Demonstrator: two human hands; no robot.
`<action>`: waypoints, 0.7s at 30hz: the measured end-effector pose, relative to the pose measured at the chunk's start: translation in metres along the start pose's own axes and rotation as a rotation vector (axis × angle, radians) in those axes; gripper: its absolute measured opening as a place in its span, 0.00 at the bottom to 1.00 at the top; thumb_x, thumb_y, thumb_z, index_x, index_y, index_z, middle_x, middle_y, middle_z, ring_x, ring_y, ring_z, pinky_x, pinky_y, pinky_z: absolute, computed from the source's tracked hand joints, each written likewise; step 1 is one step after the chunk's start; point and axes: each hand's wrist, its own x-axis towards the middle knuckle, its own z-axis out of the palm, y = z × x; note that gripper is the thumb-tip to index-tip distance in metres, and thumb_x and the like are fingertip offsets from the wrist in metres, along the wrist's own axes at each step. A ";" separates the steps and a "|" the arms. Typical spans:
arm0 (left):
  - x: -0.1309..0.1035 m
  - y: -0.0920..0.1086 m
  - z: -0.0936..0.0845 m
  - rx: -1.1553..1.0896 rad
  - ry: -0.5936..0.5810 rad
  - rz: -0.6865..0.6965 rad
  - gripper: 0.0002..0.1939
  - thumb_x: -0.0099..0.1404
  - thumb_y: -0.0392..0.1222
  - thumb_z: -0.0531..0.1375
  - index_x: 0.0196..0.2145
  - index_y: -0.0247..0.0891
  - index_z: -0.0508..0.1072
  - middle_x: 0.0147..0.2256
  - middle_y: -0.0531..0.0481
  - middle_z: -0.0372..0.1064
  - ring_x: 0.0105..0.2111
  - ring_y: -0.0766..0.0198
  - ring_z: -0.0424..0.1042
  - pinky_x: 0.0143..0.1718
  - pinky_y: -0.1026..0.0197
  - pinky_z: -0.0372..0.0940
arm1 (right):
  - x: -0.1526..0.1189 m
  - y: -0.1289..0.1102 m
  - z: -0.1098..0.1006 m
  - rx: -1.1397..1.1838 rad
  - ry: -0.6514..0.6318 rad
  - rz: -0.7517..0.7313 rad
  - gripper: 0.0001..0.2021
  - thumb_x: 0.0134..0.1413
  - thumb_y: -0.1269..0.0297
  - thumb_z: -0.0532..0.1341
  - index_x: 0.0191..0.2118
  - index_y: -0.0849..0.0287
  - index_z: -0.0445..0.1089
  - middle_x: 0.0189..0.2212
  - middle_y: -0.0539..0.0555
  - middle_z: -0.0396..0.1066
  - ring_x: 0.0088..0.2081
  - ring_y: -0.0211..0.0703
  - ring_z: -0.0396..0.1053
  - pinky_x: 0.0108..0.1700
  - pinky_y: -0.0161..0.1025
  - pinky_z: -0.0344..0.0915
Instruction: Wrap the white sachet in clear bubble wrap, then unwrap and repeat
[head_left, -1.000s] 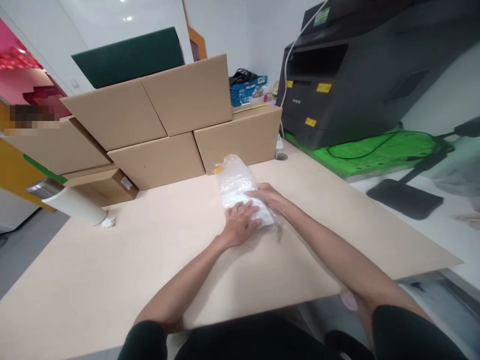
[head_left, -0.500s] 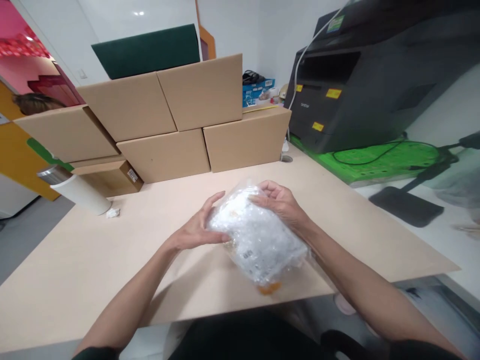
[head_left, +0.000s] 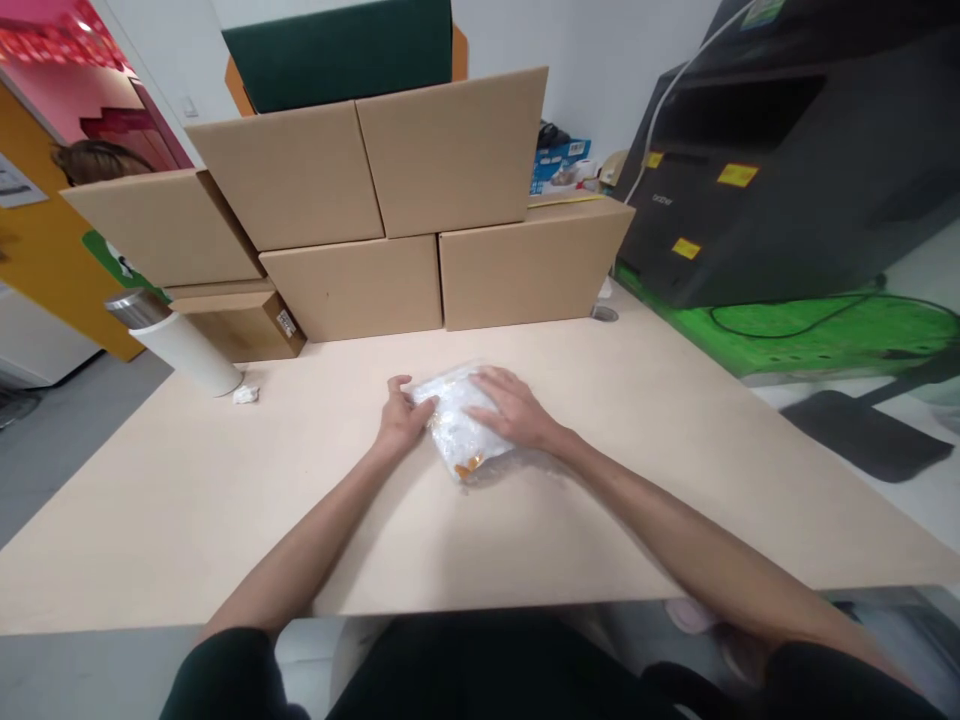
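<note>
A crinkly clear plastic package (head_left: 452, 425) with white contents and an orange patch at its near end lies on the wooden table in front of me. My left hand (head_left: 403, 420) grips its left edge, thumb over the top and fingers along the far side. Across the upper right of the package lies my right hand (head_left: 514, 408), palm down with fingers stretched over the plastic and slightly blurred. What is inside cannot be made out through the shiny wrap.
Cardboard boxes (head_left: 352, 290) are stacked along the table's back, with a dark green box (head_left: 345, 55) on top. At left stand a white bottle (head_left: 187, 350) and a crumpled tissue (head_left: 246, 394). A dark printer (head_left: 757, 200) sits on a green surface (head_left: 840, 330) at right. Behind the boxes a person's head (head_left: 101, 160) shows.
The package has gone from being held up and tilted between both hands to lying on the table farther forward. My right hand has flattened onto it. The camera view has shifted too.
</note>
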 end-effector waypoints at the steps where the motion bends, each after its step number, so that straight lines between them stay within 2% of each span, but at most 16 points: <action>1: -0.004 0.000 0.000 0.118 0.028 0.088 0.32 0.59 0.52 0.65 0.55 0.38 0.61 0.45 0.43 0.66 0.37 0.58 0.72 0.42 0.51 0.69 | -0.005 0.001 0.000 -0.020 -0.094 -0.007 0.40 0.58 0.35 0.55 0.67 0.58 0.59 0.71 0.63 0.49 0.71 0.63 0.42 0.69 0.60 0.43; 2: -0.009 0.000 0.000 0.245 0.045 0.184 0.30 0.60 0.54 0.64 0.55 0.38 0.63 0.52 0.37 0.63 0.46 0.52 0.72 0.48 0.45 0.67 | -0.009 0.003 -0.001 -0.026 -0.171 -0.002 0.43 0.57 0.33 0.55 0.69 0.58 0.56 0.72 0.63 0.45 0.72 0.63 0.38 0.70 0.60 0.41; 3: -0.014 0.001 0.000 0.365 0.040 0.274 0.31 0.61 0.57 0.63 0.56 0.38 0.64 0.59 0.33 0.57 0.55 0.45 0.67 0.54 0.40 0.63 | -0.012 0.007 -0.004 -0.019 -0.229 0.002 0.46 0.55 0.32 0.55 0.71 0.58 0.52 0.73 0.63 0.41 0.73 0.63 0.35 0.70 0.59 0.39; 5: -0.022 0.004 -0.001 0.547 -0.042 0.400 0.37 0.58 0.63 0.64 0.58 0.39 0.64 0.68 0.31 0.45 0.66 0.35 0.51 0.62 0.33 0.51 | -0.016 0.016 -0.012 0.022 -0.310 0.002 0.49 0.54 0.32 0.57 0.73 0.57 0.47 0.74 0.62 0.36 0.73 0.61 0.33 0.71 0.57 0.38; 7: -0.027 0.006 -0.004 0.671 -0.202 0.436 0.49 0.53 0.68 0.65 0.64 0.40 0.59 0.71 0.32 0.39 0.70 0.33 0.39 0.65 0.31 0.41 | -0.018 0.026 -0.022 0.074 -0.370 -0.006 0.51 0.52 0.33 0.60 0.73 0.55 0.44 0.74 0.60 0.34 0.73 0.61 0.33 0.71 0.57 0.38; 10: -0.024 0.007 -0.009 0.758 -0.406 0.405 0.62 0.49 0.73 0.64 0.70 0.38 0.46 0.72 0.31 0.32 0.71 0.35 0.30 0.67 0.33 0.32 | -0.019 0.037 -0.031 0.125 -0.432 -0.029 0.53 0.51 0.35 0.63 0.74 0.53 0.41 0.74 0.58 0.32 0.73 0.60 0.33 0.72 0.56 0.40; 14: -0.013 0.004 -0.014 0.810 -0.548 0.370 0.66 0.50 0.74 0.63 0.72 0.36 0.38 0.72 0.30 0.25 0.71 0.37 0.27 0.68 0.35 0.28 | -0.022 0.039 -0.024 0.101 -0.417 -0.019 0.53 0.52 0.34 0.62 0.74 0.56 0.40 0.74 0.61 0.33 0.73 0.60 0.33 0.72 0.57 0.38; 18: -0.001 0.001 -0.016 0.806 -0.597 0.401 0.66 0.50 0.73 0.64 0.72 0.36 0.38 0.72 0.31 0.26 0.71 0.38 0.29 0.68 0.37 0.31 | -0.026 0.034 -0.011 0.044 -0.331 -0.001 0.51 0.52 0.35 0.61 0.74 0.55 0.42 0.74 0.61 0.36 0.73 0.63 0.36 0.71 0.60 0.40; 21: 0.010 0.001 -0.019 0.789 -0.632 0.418 0.66 0.50 0.71 0.65 0.72 0.37 0.39 0.72 0.32 0.27 0.72 0.39 0.31 0.69 0.39 0.33 | -0.030 0.033 -0.012 0.040 -0.304 0.023 0.51 0.52 0.36 0.62 0.74 0.52 0.41 0.74 0.59 0.37 0.73 0.64 0.37 0.70 0.61 0.40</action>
